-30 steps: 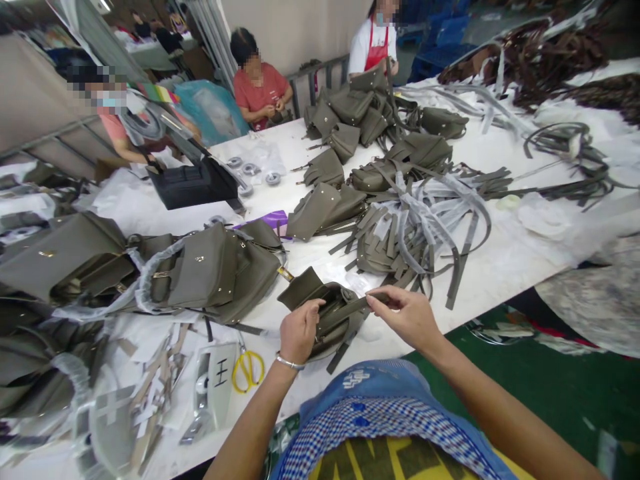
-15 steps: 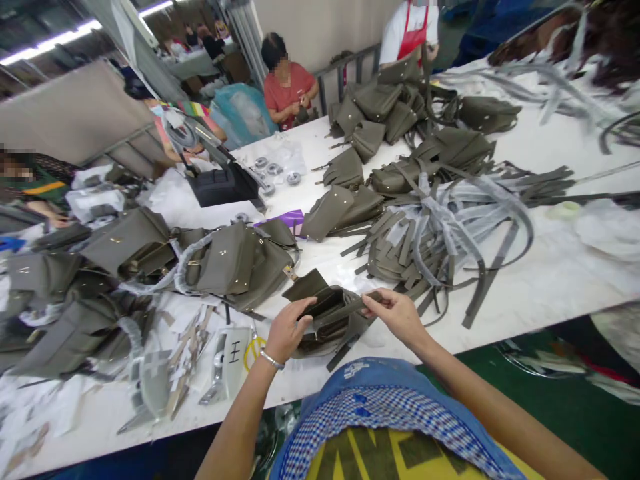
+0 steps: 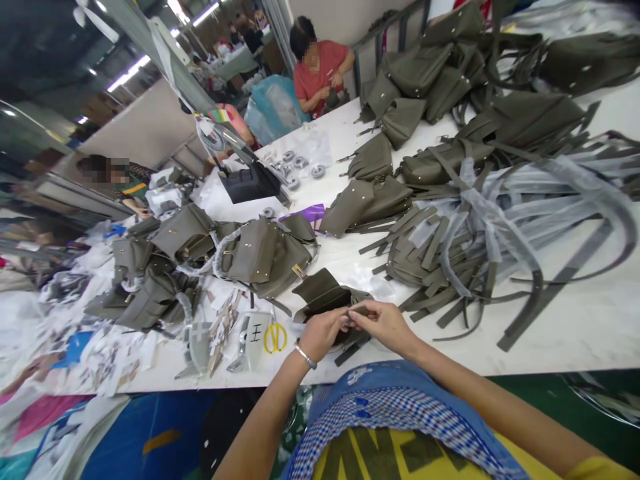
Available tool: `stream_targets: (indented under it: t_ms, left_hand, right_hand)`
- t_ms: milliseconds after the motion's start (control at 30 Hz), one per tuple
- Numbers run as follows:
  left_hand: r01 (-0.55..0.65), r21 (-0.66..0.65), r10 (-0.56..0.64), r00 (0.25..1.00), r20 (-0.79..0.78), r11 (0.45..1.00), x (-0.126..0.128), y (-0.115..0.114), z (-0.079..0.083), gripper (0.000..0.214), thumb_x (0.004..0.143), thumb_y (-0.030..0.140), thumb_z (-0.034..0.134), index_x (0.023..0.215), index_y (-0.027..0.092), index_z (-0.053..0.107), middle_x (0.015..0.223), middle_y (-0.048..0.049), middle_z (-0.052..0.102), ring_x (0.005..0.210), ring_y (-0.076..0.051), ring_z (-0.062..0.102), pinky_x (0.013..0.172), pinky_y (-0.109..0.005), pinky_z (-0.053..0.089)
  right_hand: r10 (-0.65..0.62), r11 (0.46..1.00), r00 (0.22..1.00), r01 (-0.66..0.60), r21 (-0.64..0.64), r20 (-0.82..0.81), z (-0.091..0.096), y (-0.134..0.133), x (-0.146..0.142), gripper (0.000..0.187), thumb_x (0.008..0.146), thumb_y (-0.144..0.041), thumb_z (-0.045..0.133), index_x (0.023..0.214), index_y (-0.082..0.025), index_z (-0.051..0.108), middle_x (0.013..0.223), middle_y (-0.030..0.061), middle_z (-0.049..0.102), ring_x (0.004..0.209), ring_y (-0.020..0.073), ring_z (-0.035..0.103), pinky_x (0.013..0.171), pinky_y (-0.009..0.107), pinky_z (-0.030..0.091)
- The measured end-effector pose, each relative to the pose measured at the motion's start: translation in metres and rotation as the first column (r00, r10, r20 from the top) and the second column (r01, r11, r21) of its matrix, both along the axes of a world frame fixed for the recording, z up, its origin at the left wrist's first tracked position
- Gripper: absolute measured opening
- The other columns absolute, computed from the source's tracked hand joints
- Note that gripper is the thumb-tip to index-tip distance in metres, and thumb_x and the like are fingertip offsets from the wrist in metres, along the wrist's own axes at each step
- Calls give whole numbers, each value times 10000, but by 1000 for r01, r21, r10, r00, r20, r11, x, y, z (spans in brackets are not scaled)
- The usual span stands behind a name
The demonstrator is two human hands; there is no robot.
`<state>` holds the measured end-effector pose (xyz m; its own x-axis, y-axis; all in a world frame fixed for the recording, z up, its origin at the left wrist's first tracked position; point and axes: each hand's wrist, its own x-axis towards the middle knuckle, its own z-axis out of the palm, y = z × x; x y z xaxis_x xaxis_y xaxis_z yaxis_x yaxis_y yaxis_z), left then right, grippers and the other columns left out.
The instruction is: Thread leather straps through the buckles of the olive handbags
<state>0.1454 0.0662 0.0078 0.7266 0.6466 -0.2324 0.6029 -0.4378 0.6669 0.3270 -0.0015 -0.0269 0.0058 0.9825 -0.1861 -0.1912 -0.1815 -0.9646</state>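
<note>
- Saw a blue sheet [image 3: 77,349] at far left, among white scraps on a white table [image 3: 425,357].
- Found olive flap bags [image 3: 160,287] piled farther along, some with handles wrapped in clear plastic.
- Noted a cloudy plastic piece [image 3: 199,347] bearing a pale cross-like mark, then loose paper strips [image 3: 223,327].
- Read a bold black H, turned on its side, on a pale grey tool [image 3: 250,341], just beside yellow-handled scissors [image 3: 275,338].
- Noticed tape rolls [image 3: 300,162] and a purple wrapper [image 3: 307,215] farther back.
- Saw a person in a red shirt [image 3: 323,63] across the table, with chest lettering too small to read.
- Found the open bag [image 3: 323,293] on the table close to the apron, flap raised, near a gold-coloured buckle [image 3: 299,270].
- Saw the left hand [image 3: 323,337], with a silver bracelet [image 3: 306,355] at the wrist, fingers drawn together over the bag; could not tell about any grip.
- Saw the right hand [image 3: 387,328] pinching an olive strap [image 3: 363,309] between thumb and fingers, beside the left fingertips.
- Noted white lettering on the denim apron [image 3: 400,375], too blurred to read, and large dark letters, cut off, on a yellow shirt [image 3: 385,457].
- Saw strap bundles [image 3: 435,250] at right, partly plastic-wrapped.
</note>
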Motion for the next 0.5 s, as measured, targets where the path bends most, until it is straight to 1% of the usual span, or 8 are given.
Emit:
stream_targets:
  t_ms: [33, 100, 167, 200, 233, 300, 367, 500]
  left_hand:
    - [-20, -27, 20, 1000, 19, 999, 5, -1, 1, 385, 951, 392, 334, 1173, 222, 599, 926, -27, 716, 705, -127, 646, 725, -245, 489]
    - [-104, -79, 107, 994, 31, 991, 9, 0, 2, 386, 944, 415, 338, 1114, 211, 619, 736, 6, 680, 527, -101, 569, 604, -224, 467]
    - [-209, -130, 212, 977, 10, 969, 7, 5, -1, 402, 928, 449, 352, 1050, 190, 635, 648, 18, 641, 470, -94, 529, 538, -214, 440]
    - [-249, -156, 250, 968, -13, 956, 6, 8, -4, 411, 919, 464, 360, 1029, 183, 639, 624, 20, 630, 457, -94, 523, 518, -212, 430]
    - [-274, -180, 270, 962, -44, 945, 4, 11, -7, 421, 911, 476, 364, 1015, 179, 644, 602, 24, 621, 442, -93, 517, 502, -210, 420]
    - [-289, -199, 271, 956, -114, 936, 3, 17, -12, 435, 894, 496, 374, 988, 181, 658, 553, 32, 599, 415, -95, 505, 483, -210, 405]
    - [-286, -163, 257, 949, -181, 944, 4, 22, -16, 450, 878, 519, 378, 946, 190, 678, 515, 36, 583, 402, -100, 505, 480, -213, 396]
    - [-209, -51, 187, 941, -282, 976, 12, 28, -16, 461, 860, 525, 382, 820, 194, 701, 575, 14, 646, 448, -111, 551, 514, -222, 398]
  right_hand:
    - [32, 999, 999, -32, 24, -12, -3, 1, 2, 297, 802, -438, 604, 967, -204, 681, 857, 45, 726, 790, 206, 685, 730, 326, 566]
    - [20, 998, 1000, -21, 58, 13, -12, 4, 11, 309, 820, -428, 587, 1032, -218, 665, 947, 48, 722, 866, 210, 675, 814, 352, 547]
    - [-66, 992, 985, 48, 113, 160, -24, 9, 23, 309, 830, -411, 582, 1079, -241, 650, 1027, 52, 706, 949, 222, 653, 904, 392, 504]
    - [-108, 985, 958, 66, 161, 266, -31, 12, 27, 306, 831, -397, 586, 1095, -254, 646, 1064, 55, 695, 996, 232, 635, 945, 412, 475]
    - [-126, 976, 921, 48, 214, 369, -39, 15, 29, 309, 826, -380, 596, 1109, -265, 643, 1103, 59, 680, 1044, 242, 611, 978, 427, 447]
    - [-112, 955, 851, -50, 292, 513, -53, 19, 29, 358, 805, -349, 630, 1156, -277, 624, 1174, 69, 645, 1124, 256, 561, 1010, 439, 418]
    - [-93, 937, 818, -121, 327, 568, -63, 22, 23, 401, 803, -333, 635, 1199, -278, 597, 1196, 73, 631, 1143, 252, 546, 1004, 432, 429]
    - [-173, 924, 775, -87, 373, 608, -71, 23, 11, 315, 827, -329, 613, 1136, -269, 628, 1107, 65, 659, 1058, 224, 584, 937, 397, 483]
